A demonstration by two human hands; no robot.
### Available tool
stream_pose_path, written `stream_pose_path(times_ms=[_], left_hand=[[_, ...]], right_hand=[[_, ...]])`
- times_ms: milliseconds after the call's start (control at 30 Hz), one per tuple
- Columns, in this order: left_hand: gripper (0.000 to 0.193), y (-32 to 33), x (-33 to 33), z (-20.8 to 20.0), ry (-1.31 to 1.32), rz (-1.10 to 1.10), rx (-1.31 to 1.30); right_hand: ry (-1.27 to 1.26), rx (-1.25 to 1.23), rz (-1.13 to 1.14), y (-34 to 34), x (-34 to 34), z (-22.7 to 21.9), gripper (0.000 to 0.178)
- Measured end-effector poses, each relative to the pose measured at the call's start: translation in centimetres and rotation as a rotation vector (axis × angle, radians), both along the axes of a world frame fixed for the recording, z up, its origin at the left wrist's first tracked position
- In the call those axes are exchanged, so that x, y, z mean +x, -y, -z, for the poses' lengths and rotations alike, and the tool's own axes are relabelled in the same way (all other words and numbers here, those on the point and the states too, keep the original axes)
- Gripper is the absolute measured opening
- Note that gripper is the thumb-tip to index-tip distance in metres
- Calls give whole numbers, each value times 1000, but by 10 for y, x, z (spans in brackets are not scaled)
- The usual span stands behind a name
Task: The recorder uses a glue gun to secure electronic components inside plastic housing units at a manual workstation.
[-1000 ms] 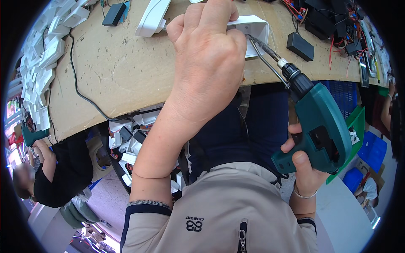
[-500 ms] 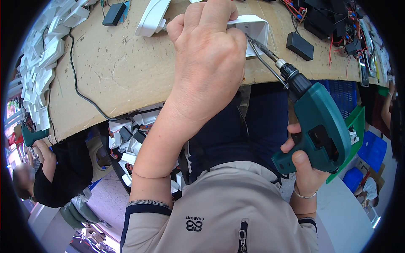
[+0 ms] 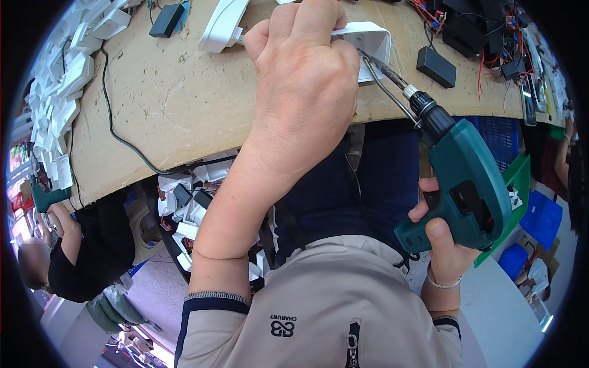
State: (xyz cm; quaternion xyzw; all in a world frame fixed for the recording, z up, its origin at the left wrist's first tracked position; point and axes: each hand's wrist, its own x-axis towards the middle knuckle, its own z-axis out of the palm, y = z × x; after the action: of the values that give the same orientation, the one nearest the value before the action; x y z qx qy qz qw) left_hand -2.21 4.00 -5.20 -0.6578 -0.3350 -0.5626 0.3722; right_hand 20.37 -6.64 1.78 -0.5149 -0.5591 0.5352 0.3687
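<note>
One shirt (image 3: 319, 294), beige-grey, short-sleeved, smooth cloth with soft creases. Left sleeve (image 3: 205, 328): finished with a dark navy band (image 3: 215, 303), its edge closed by a grey stitched seam (image 3: 215, 295). Right sleeve (image 3: 445, 348): matching dark navy trim (image 3: 446, 321). One emblem (image 3: 283, 329), dark, left breast, rounded curves paired with a row of small lettering. One zip (image 3: 352, 345), black, running lengthwise, right of the emblem, fitted with a ring-shaped puller. Hem (image 3: 343, 242): gathered, paler, wrinkled along its front edge. One pair of trousers (image 3: 389, 172), navy, folded at the lap. One bracelet (image 3: 443, 286), thin, silver-coloured, round the right wrist.
</note>
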Motion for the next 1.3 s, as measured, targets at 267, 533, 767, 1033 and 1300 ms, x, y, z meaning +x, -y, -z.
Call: stream_pose_path(times_ms=[267,533,767,1033,1300], left_hand=[[6,37,14,-37,-29,-325,-903],[6,0,1,2,21,22,-14],[7,37,13,-39,-12,-324,-916],[7,57,14,-32,30,-330,-837],[4,55,16,-22,114,-241,-812]], right_hand=[[-76,50,2,5,9,6,67],[-178,129,23,2,20,10,72],[-322,66,-64,-4,23,16,71],[-828,-169,-189,-41,-2,40,70],[-843,-256,-199,-69,-47,40,65]])
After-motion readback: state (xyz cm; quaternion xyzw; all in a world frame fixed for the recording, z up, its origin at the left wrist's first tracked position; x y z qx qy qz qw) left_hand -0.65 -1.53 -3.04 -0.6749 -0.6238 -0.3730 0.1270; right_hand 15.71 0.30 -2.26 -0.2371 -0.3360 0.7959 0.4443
